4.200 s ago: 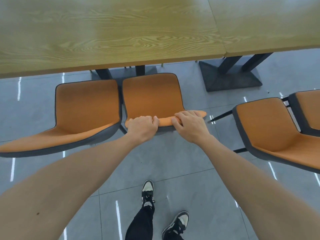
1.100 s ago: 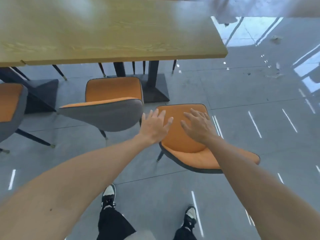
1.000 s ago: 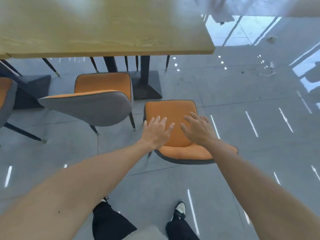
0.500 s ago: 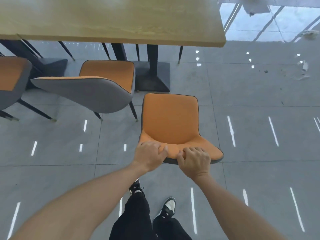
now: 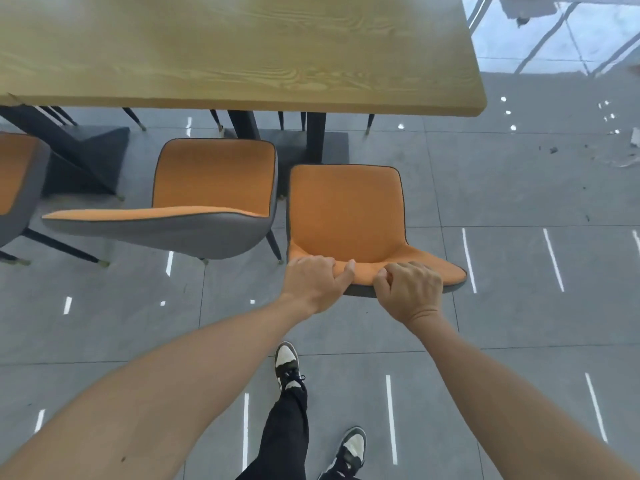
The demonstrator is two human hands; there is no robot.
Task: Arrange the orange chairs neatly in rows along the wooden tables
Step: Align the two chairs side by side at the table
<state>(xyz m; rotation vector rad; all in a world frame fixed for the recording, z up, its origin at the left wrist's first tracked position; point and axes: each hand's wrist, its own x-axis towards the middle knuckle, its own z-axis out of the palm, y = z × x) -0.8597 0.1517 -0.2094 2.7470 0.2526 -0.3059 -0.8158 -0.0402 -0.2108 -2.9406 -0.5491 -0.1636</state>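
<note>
An orange chair (image 5: 346, 213) with a grey shell stands at the right end of the wooden table (image 5: 242, 50), seat facing the table, close beside a second orange chair (image 5: 214, 181) on its left. My left hand (image 5: 315, 284) and my right hand (image 5: 410, 291) both grip the top edge of the right chair's backrest. A third orange chair (image 5: 15, 174) shows partly at the left edge. The gripped chair's front edge sits a little short of the table's edge; its legs are hidden.
Black table pedestals (image 5: 315, 136) and a dark base plate stand under the table. Thin legs of chairs on the far side show beneath it. Grey tiled floor (image 5: 519, 237) lies open to the right, with small debris at the far right. My feet (image 5: 287, 367) are below the chair.
Both hands went from open over the seat to gripping the backrest's top edge. Since half a second ago the chair has moved nearer the table and alongside the neighbouring chair.
</note>
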